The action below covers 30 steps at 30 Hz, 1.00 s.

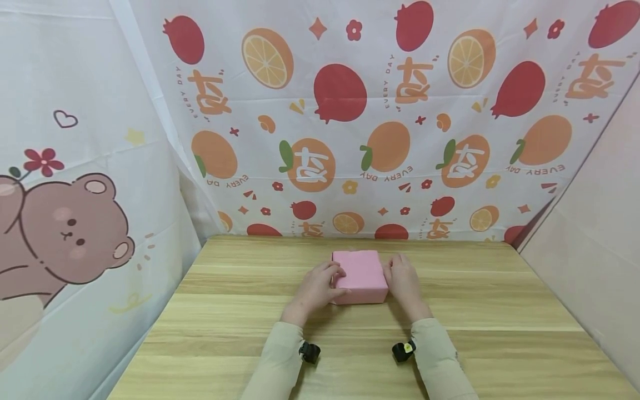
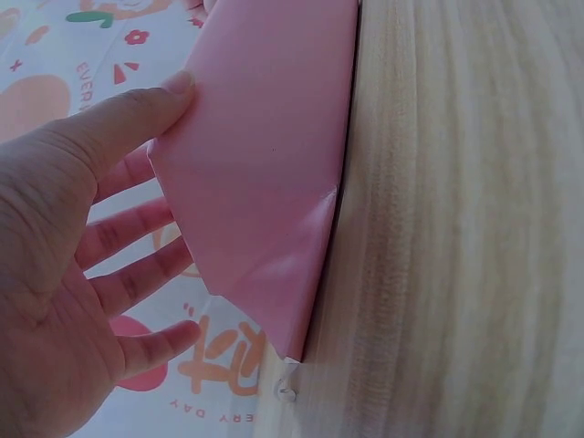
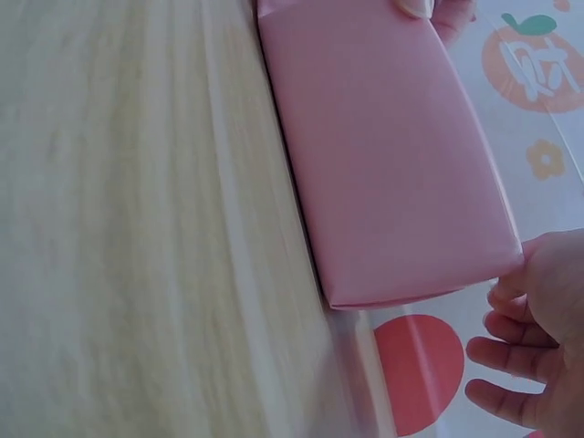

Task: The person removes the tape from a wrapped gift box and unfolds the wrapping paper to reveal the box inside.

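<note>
A pink paper-covered box [image 1: 357, 269] lies on the wooden table between both hands. Its left end shows a crease and angled, folded edges in the left wrist view. My left hand [image 1: 316, 290] holds that end, the thumb on the near face and the fingers spread at the edge behind it. At the opposite end, my right hand [image 1: 404, 279] pinches the upper edge near the corner; its contact point is partly hidden. In the right wrist view the other right fingers [image 3: 516, 360] hang slightly bent beside the box. What is inside the box is hidden.
The table [image 1: 225, 328] has a light wood grain. A white fruit-print cloth [image 1: 345, 133] hangs behind its far edge, and a bear-print cloth [image 1: 80, 233] hangs to the left. A pale panel [image 1: 595, 239] stands on the right. Black wrist cameras [image 1: 310, 352] sit at both cuffs.
</note>
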Available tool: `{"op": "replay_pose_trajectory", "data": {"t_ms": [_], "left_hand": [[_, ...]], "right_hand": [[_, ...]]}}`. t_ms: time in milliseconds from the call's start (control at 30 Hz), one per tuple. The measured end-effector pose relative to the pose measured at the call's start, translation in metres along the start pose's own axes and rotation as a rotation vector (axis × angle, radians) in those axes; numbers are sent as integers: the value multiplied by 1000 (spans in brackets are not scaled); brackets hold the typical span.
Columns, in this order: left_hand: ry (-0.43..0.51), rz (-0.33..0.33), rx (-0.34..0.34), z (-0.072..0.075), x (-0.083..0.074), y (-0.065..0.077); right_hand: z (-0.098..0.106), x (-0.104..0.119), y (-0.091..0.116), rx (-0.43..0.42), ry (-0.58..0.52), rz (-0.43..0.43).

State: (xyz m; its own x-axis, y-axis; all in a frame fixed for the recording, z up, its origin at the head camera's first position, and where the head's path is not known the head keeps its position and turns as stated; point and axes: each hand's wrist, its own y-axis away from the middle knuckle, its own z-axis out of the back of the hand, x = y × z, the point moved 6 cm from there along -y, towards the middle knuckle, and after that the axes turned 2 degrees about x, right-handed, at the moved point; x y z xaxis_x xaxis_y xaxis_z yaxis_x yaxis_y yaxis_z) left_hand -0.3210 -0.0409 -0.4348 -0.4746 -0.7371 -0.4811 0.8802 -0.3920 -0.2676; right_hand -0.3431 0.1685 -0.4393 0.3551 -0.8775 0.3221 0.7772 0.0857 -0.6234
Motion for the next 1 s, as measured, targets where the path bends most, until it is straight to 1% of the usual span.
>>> {"op": "replay_pose_trajectory", "data": {"t_ms": [167,400,567,733,833,1000], "left_hand": [[13,9,8,-1,1,-1],[30,16,20,-1,3,-1],[44,6,24,-3,4,-1],[50,10,25,-3,4,-1],[56,18,24,-3,5,-2],[47,11,16,-1,4,-1]], "right_hand": [[3,-5,0,21,-21,-46],[-1,-12,0,96,-36,-105],[-2,-14,0,140,-35,-135],[-4,-20,1,193,-18,-211],[-3,-24,2,192,-13,-234],[-2,-27,2,199,-25,-240]]}}
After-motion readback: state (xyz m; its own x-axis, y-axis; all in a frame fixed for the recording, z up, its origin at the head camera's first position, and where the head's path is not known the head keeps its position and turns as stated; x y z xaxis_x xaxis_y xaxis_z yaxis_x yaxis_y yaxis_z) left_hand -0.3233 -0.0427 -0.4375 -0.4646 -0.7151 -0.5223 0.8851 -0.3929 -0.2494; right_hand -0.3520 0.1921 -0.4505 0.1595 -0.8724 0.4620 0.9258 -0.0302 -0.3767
